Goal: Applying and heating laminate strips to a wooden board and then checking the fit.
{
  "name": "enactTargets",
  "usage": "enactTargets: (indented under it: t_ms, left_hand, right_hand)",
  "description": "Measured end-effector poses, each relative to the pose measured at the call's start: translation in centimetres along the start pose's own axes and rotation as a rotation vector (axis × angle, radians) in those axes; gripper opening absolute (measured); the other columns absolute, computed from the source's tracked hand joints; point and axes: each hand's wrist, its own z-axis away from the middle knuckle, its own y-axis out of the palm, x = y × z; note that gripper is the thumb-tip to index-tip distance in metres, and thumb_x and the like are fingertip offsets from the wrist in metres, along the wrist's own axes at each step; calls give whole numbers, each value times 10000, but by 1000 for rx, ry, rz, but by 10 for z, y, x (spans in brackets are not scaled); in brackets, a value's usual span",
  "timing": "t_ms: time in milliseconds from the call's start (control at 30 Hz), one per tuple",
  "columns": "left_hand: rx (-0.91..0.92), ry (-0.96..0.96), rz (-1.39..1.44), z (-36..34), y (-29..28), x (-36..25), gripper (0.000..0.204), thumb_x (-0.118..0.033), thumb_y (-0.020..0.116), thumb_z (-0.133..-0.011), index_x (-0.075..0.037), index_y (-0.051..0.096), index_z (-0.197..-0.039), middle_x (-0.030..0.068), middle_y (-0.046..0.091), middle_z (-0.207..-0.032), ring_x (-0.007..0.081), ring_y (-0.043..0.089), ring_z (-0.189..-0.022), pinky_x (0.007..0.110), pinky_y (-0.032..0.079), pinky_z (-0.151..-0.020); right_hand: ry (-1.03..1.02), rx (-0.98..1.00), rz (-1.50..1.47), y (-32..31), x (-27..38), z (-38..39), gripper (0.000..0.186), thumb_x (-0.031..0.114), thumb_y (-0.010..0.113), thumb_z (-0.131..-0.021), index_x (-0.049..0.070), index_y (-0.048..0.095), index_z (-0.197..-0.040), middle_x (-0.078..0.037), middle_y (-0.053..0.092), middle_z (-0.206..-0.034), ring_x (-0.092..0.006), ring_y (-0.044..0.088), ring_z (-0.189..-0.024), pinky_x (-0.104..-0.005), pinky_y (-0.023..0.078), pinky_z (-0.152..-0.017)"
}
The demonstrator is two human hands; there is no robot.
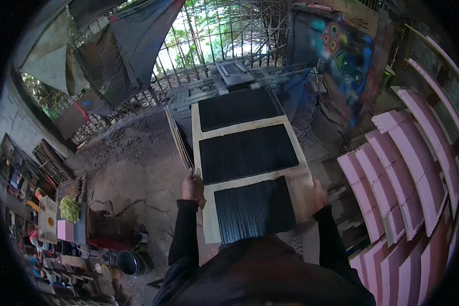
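A long pale wooden board (pixel 250 129) stretches away in front of me, bearing three black panels: a far one (pixel 239 109), a middle one (pixel 247 153) and a near one (pixel 255 209) with a streaked, glossy surface. My left hand (pixel 191 187) is closed on the board's left edge. Opposite it, my right hand (pixel 319 196) grips the right edge, where the wood is stained brown; its fingers are partly hidden beneath. Several thin strips or sheets (pixel 177 136) run beside the board, their near ends close to my left hand; whether I hold them too is unclear.
Pink scalloped panels (pixel 392 168) are racked along the right. Beyond the board's far end is a paint-darkened stand with a small framed panel (pixel 234 73), before a barred fence (pixel 229 35). At lower left are a bucket (pixel 130 262) and a cluttered bench (pixel 48 219); the concrete floor (pixel 122 173) is cracked.
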Motion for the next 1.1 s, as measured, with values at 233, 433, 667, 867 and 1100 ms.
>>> enactTargets:
  t_ms: [233, 433, 667, 867, 1100]
  left_hand:
    - [33, 218, -273, -201, 10, -18, 341, -312, 490, -1012, -10, 603, -1122, 12, 567, -803, 107, 548, -784, 239, 444, -705]
    - [-43, -84, 53, -302, 88, -60, 406, -380, 515, -993, 9, 613, -1054, 70, 642, -922, 170, 616, -868, 230, 477, -733]
    - [-158, -13, -72, -471, 113, -54, 440, -463, 537, -955, -34, 617, -1006, 84, 638, -905, 217, 611, -769, 322, 489, -699]
    - [-416, 194, -410, -540, 168, -66, 452, -450, 499, -964, -27, 630, -1055, 73, 624, -862, 211, 588, -758, 347, 482, -687]
    - [-267, 112, -263, -648, 147, -75, 562, -481, 479, -955, 34, 600, -1147, 147, 664, -1008, 265, 638, -854, 361, 516, -754]
  right_hand:
    - [-211, -73, 1016, 57, 73, -141, 365, 272, 494, -979, 43, 509, -1262, -165, 593, -1170, -271, 573, -1075, -381, 468, -905]
    - [-277, -30, 595, 112, 154, -234, 228, 196, 564, -920, -10, 583, -1017, -189, 672, -928, -337, 649, -894, -424, 498, -743]
    - [-489, 74, 635, 124, 130, -440, 237, 230, 528, -933, 17, 581, -1025, -219, 646, -971, -389, 614, -937, -447, 481, -760]
    - [-252, 99, 321, 149, 103, -601, 376, 307, 613, -876, 17, 585, -1113, -213, 637, -1067, -393, 593, -1022, -471, 470, -834]
    - [-497, 107, 862, 191, 141, -659, 455, 307, 618, -881, -3, 577, -1211, -213, 648, -1088, -369, 605, -1045, -436, 475, -871]
